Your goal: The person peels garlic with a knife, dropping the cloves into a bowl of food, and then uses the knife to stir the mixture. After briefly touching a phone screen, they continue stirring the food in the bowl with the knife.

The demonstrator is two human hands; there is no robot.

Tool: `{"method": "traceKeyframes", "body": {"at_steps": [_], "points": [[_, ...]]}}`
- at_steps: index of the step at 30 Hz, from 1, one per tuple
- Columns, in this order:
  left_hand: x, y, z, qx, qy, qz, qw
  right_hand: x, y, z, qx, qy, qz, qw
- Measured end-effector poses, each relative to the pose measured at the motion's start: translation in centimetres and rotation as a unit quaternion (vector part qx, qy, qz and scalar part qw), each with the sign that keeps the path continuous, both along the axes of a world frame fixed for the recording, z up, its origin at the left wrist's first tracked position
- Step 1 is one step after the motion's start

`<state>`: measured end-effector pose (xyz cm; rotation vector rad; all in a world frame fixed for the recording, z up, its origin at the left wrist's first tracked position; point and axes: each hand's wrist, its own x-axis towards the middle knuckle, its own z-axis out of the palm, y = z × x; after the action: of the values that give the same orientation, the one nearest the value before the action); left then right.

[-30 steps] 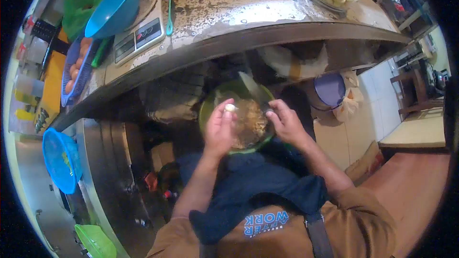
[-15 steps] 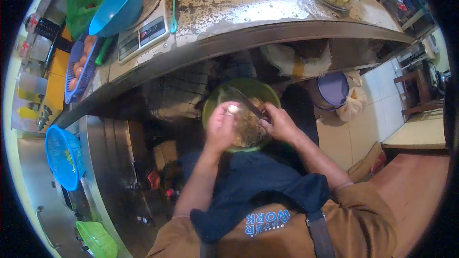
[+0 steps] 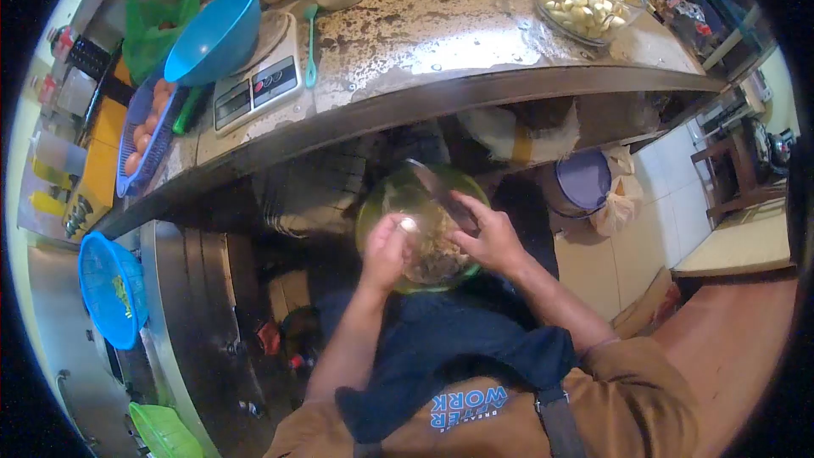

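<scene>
A small white garlic clove (image 3: 408, 225) is pinched in my left hand (image 3: 388, 253), over the left side of a green bowl (image 3: 370, 212) on my lap. My right hand (image 3: 492, 239) grips a knife (image 3: 434, 184) whose blade points up and to the left over the bowl, apart from the clove. Brownish skins or scraps (image 3: 437, 259) lie inside the bowl, partly hidden by my hands. On the counter at the upper right, a clear glass bowl (image 3: 623, 27) holds several peeled white cloves (image 3: 585, 8).
The counter edge (image 3: 424, 102) runs in front of me. On it are a scale (image 3: 259, 93), a blue bowl (image 3: 216, 34), a teal spoon (image 3: 311, 51) and a basket of eggs (image 3: 140, 140). A purple bucket (image 3: 583, 180) stands on the floor to the right.
The view has tilted, so the counter and lap bowl sit lower in it. The knife blade has turned steeper and moved away from the clove, which my left hand still holds.
</scene>
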<state>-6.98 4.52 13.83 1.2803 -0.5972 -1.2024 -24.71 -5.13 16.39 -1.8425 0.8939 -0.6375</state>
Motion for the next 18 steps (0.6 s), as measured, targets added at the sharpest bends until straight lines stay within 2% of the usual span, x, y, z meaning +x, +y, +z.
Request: {"method": "traceKeyframes", "body": {"at_steps": [2,5,8,11,13,17,18], "points": [[0.0,0.1,-0.3,0.002,0.018,-0.014,1.000,0.2,0.1,1.6,0.035,-0.025,0.015,0.999],[-0.6,0.2,-0.1,0.032,-0.013,-0.061,0.998,0.8,0.4,2.4,-0.012,-0.021,0.072,0.997],[-0.9,0.1,-0.2,-0.013,-0.034,-0.092,0.995,1.5,0.4,2.1,-0.024,-0.009,0.085,0.996],[-0.5,0.7,0.2,-0.001,-0.050,-0.099,0.994,1.7,0.6,2.1,0.040,-0.040,0.084,0.995],[-0.6,0.9,2.0,0.008,-0.182,-0.155,0.971,1.5,0.6,1.3,0.094,-0.037,0.091,0.991],[-0.9,1.1,1.7,0.027,-0.202,-0.157,0.966,1.1,0.5,2.4,0.104,-0.010,0.100,0.990],[-1.0,1.0,1.2,0.018,-0.231,-0.155,0.960,1.0,0.4,2.8,0.074,0.003,0.104,0.992]]}}
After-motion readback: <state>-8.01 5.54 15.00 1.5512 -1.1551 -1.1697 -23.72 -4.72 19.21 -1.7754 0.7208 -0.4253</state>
